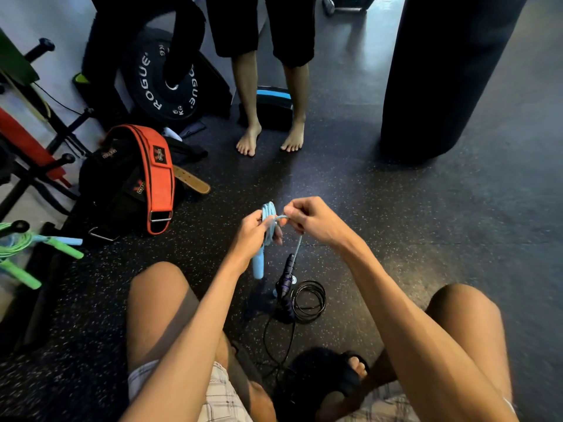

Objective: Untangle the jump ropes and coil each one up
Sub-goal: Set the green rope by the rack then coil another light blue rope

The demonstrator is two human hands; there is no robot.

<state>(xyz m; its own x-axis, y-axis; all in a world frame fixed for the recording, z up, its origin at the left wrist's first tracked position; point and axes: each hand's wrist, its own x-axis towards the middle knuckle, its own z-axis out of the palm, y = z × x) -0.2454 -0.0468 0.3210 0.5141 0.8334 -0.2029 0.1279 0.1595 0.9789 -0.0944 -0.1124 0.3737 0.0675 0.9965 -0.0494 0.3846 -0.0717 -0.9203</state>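
Observation:
My left hand (254, 231) grips a light blue jump rope (268, 212), wound in loops around the fingers, with a blue handle (257, 267) hanging below it. My right hand (310, 219) pinches a strand of the same blue rope, which runs down to the floor. On the floor between my knees lies a black jump rope (308, 296), partly coiled, with dark handles (285, 284) beside it and a loose strand trailing toward my feet. At the far left a green jump rope (18, 243) with green handles lies on the floor.
An orange lifting belt (158, 175) on a black bag sits to the left. A weight plate (164, 86) leans behind it. A person's bare legs (271, 123) stand ahead, and a black punching bag (441, 80) hangs at right. A rack (33, 153) is at far left.

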